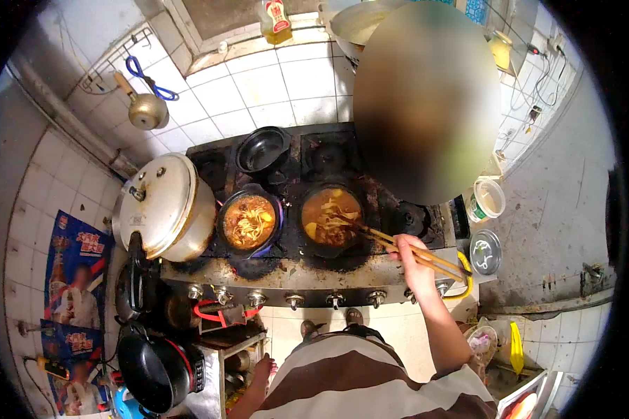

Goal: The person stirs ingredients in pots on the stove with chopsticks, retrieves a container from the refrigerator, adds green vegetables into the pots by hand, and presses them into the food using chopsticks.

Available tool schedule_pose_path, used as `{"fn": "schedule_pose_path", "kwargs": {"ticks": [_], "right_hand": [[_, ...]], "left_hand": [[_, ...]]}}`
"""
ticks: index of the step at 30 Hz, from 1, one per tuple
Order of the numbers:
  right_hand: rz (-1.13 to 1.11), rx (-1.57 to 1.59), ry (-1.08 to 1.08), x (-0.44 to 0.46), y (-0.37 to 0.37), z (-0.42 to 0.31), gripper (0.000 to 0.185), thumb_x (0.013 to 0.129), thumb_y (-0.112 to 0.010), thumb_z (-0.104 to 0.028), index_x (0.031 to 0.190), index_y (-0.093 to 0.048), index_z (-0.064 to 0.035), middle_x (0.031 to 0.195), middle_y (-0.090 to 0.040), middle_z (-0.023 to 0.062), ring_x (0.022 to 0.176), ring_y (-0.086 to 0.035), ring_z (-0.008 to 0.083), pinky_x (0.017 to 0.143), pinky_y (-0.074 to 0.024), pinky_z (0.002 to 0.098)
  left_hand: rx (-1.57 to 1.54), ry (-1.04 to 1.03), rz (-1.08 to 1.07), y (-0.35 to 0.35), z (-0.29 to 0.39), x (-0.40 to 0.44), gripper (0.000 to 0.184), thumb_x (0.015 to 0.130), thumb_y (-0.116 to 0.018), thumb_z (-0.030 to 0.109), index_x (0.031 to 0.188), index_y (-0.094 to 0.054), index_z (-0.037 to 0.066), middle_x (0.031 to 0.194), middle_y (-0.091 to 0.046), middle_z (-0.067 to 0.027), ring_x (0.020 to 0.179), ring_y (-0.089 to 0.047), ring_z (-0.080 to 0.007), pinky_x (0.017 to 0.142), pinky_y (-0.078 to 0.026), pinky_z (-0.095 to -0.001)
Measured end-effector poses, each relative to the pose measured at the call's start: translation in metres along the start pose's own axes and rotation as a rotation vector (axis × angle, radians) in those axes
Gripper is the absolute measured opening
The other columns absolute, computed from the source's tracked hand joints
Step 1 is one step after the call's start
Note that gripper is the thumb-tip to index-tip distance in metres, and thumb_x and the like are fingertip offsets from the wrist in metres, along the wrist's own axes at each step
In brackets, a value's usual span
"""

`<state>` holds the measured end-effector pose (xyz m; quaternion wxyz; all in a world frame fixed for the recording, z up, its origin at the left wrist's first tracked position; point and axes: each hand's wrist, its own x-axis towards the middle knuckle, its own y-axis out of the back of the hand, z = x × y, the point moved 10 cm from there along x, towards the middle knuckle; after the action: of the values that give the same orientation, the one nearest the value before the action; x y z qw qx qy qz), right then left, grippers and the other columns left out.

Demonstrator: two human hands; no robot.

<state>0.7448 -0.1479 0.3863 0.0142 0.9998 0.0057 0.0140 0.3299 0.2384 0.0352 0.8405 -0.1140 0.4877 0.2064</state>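
Over the stove (pixel 307 283), right hand (pixel 414 264) clasps chopsticks (pixel 380 234).

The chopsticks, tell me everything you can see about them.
The chopsticks are a long, slender pair, light brown and apparently wood or bamboo. The right hand grips them partway along, and they slant across the front of the stove. Their back ends stick out past the hand, slightly apart. The other ends reach into the right-hand pot of food, among the noodle-like strips; the very tips are hard to make out there.
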Motion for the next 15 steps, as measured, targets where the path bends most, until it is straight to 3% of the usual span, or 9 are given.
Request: {"fn": "schedule_pose_path", "kwargs": {"ticks": [4, 8, 15], "right_hand": [[0.053, 0.177, -0.046, 0.001, 0.007, -0.016, 0.027, 0.092, -0.051, -0.021, 0.102, -0.056, 0.0039, 0.093, -0.061, 0.0121, 0.081, -0.063, 0.0178, 0.070, -0.0524, 0.0265], [0.094, 0.206, 0.053, 0.018, -0.013, -0.016, 0.024, 0.092, -0.049, -0.017, 0.103, -0.056, 0.0039, 0.093, -0.061, 0.0114, 0.082, -0.063, 0.0169, 0.071, -0.0525, 0.0263], [0.077, 0.239, -0.071, 0.004, 0.000, -0.008, 0.026, 0.093, -0.048, -0.019, 0.102, -0.055, 0.0044, 0.092, -0.061, 0.0122, 0.081, -0.062, 0.0171, 0.071, -0.0522, 0.0268]], "left_hand": [[0.065, -0.025, 0.051, 0.006, -0.004, -0.003, 0.049, 0.084, -0.050, 0.054, 0.083, -0.052, 0.005, 0.059, -0.047, -0.0022, 0.047, -0.047, -0.0145, 0.042, -0.036, -0.0262], [0.081, -0.050, 0.078, -0.002, 0.012, -0.011, 0.048, 0.085, -0.049, 0.052, 0.085, -0.053, 0.004, 0.060, -0.050, -0.0031, 0.049, -0.050, -0.0147, 0.044, -0.039, -0.0260], [0.050, -0.092, 0.066, -0.008, 0.025, -0.009, 0.046, 0.087, -0.048, 0.050, 0.088, -0.055, 0.004, 0.064, -0.055, -0.0052, 0.054, -0.055, -0.0151, 0.047, -0.044, -0.0257]]}}
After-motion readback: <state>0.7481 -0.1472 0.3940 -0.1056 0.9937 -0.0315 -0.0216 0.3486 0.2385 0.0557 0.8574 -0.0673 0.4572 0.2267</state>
